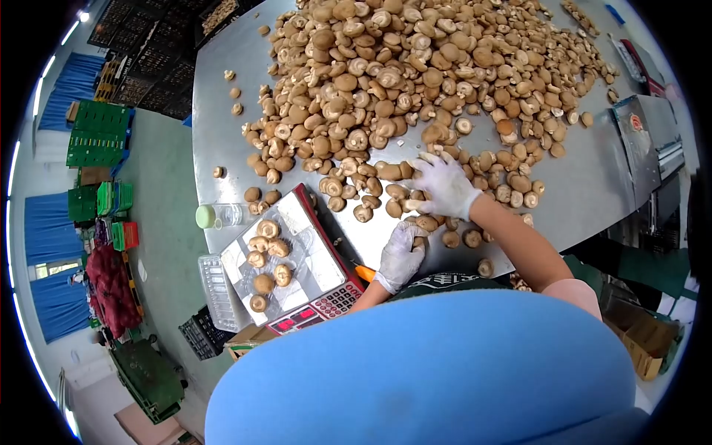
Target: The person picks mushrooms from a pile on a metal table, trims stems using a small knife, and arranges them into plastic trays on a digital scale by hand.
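Note:
Brown-capped shiitake mushrooms [386, 74] lie in a large heap on the metal table [230, 156]. My right hand [447, 187], in a white glove, reaches over the near edge of the heap with its fingers apart, touching loose mushrooms. Closer to my body, my gloved left hand [401, 256] is curled around a mushroom [420, 242], partly hidden by the fingers. To the left, a clear plastic tray [293, 236] with several mushrooms rests on a digital scale [315, 256] with a red keypad.
Empty clear trays [219, 293] stand beside the scale. A bottle with a green lid [206, 216] lies at the table's left edge. An orange-handled tool [365, 273] is near my left wrist. A metal machine [647, 144] stands on the right, with stacked dark crates [148, 59] at upper left.

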`<act>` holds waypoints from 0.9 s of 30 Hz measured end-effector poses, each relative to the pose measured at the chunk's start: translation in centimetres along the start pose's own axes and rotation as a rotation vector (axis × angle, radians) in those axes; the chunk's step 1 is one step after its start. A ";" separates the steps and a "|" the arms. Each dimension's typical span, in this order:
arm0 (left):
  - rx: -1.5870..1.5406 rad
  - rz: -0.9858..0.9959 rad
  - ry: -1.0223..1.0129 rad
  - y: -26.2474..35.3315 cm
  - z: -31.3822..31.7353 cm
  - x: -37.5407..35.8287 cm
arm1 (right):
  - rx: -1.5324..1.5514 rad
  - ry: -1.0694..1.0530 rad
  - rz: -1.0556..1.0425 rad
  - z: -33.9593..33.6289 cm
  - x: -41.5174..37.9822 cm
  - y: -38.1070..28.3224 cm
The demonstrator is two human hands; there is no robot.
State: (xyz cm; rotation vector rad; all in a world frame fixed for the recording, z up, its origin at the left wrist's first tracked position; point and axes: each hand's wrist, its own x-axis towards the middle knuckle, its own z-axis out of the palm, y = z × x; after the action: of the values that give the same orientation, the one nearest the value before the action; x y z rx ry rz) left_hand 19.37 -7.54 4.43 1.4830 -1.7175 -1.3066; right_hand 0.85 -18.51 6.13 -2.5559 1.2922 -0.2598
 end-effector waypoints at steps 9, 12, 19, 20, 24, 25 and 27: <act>0.083 0.165 -0.038 -1.1 0.1 -0.5 | -0.003 -0.044 0.210 -2.5 -8.3 0.0; 0.139 0.111 -0.055 -1.0 -0.1 -1.2 | -0.116 0.029 0.210 -2.8 -10.0 1.4; 0.019 -0.055 -0.118 -1.6 -0.3 -2.6 | 0.024 0.201 0.378 -4.5 -10.5 5.4; 0.014 -0.087 -0.133 -1.7 -0.3 -2.7 | 0.123 0.303 0.432 -4.4 -10.2 6.0; 0.013 -0.086 -0.134 -3.1 0.5 -2.5 | 0.064 0.344 0.303 -4.3 -6.7 3.6; 0.016 -0.085 -0.136 -2.9 0.5 -2.5 | 0.069 0.290 0.262 -3.6 -6.1 2.7; 0.070 -0.113 -0.157 -2.5 0.3 -2.4 | -0.022 0.131 0.229 -1.3 -6.8 2.1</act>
State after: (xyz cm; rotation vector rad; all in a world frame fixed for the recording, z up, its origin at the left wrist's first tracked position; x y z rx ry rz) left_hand 20.82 -5.02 2.55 1.5734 -1.8180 -1.4695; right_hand -5.07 -14.44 6.48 -2.4138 1.6286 -0.3723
